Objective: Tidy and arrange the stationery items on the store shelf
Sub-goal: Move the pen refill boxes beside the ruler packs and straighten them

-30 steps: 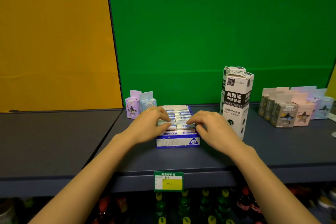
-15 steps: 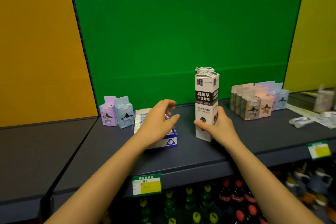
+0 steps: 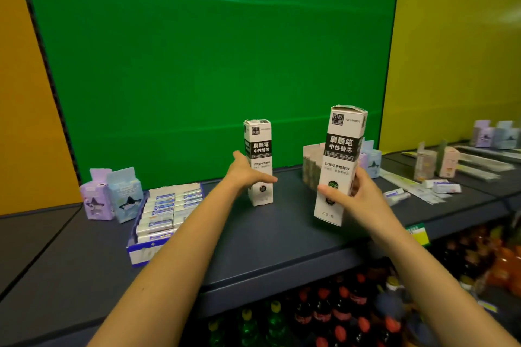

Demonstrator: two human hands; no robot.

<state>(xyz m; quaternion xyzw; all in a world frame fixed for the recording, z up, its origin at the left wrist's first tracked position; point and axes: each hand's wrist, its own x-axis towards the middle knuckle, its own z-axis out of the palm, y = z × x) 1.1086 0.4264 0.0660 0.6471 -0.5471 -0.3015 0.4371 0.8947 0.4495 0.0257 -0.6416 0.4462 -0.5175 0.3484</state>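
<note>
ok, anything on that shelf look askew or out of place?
Yes. The right hand holds one tall refill box tilted. Loose packets lie scattered flat on the shelf to the right. The eraser tray sits at an angle to the shelf's edge.

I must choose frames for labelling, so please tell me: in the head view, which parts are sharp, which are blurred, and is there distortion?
Head view: the held refill box in the right hand has readable print; the shelf's right end and the bottles below are smeared; the left hand is slightly soft; the wide lens bends the panel edges; lighting is even, without glare.
</note>
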